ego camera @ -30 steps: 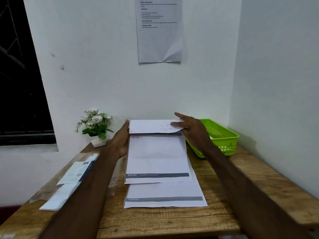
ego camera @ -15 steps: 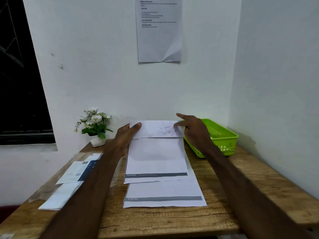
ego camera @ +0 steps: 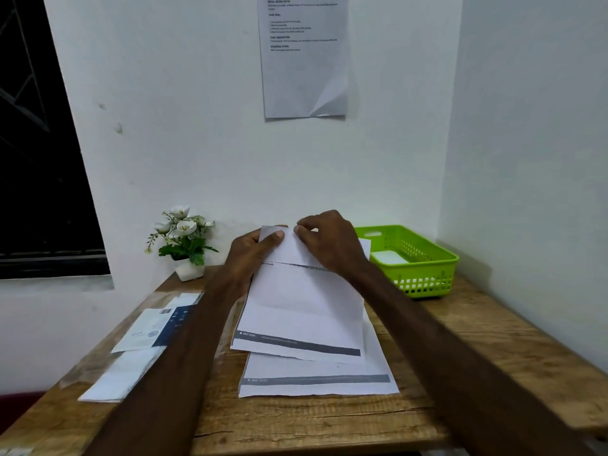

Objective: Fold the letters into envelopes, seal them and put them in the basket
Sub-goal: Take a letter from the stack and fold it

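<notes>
On wooden table (ego camera: 296,419), left to right | envelopes (ego camera: 144,343) lie flat at left edge | my left hand (ego camera: 250,255) pinches top letter (ego camera: 306,304) at its folded far flap, thumb on top | my right hand (ego camera: 332,241) curled, pinching same flap | green basket (ego camera: 424,268) far right, something white inside.

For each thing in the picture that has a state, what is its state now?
Top letter: far end folded over, held by both hands.
Lower letter: flat, unfolded, under the top letter.
Left hand: pinches the fold.
Right hand: pinches the fold.
Basket: holds something white.
Envelopes: lying flat at the table's left.
</notes>
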